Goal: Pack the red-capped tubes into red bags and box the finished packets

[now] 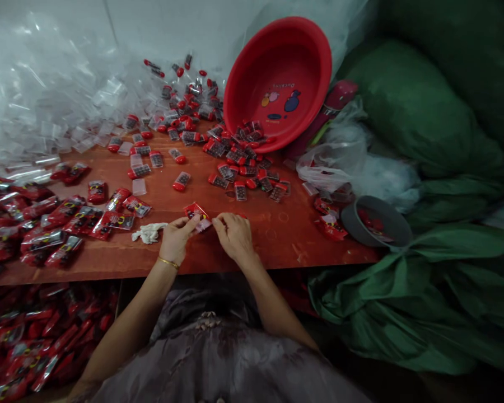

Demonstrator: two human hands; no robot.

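Near the table's front edge, my left hand (pixel 175 240) pinches the left side of a small red printed packet (pixel 198 215) with a clear part at its lower end. My right hand (pixel 235 235) is at the packet's right side, its thumb and fingers closed on that edge. A crumpled white cloth or tissue (pixel 149 233) lies just left of my left hand. Beyond my hands, small red-capped clear cases with dark contents (pixel 182 181) are scattered on the table. Filled red packets (pixel 84 218) lie heaped to the left.
A red plastic basin (pixel 277 84) leans tilted at the back, small cases at its mouth. Empty clear sleeves (pixel 46 101) are piled at the back left. A grey bowl (pixel 376 221) stands at the right, beside green sacks (pixel 411 106). More red packets (pixel 37 341) fill the space below the table's left edge.
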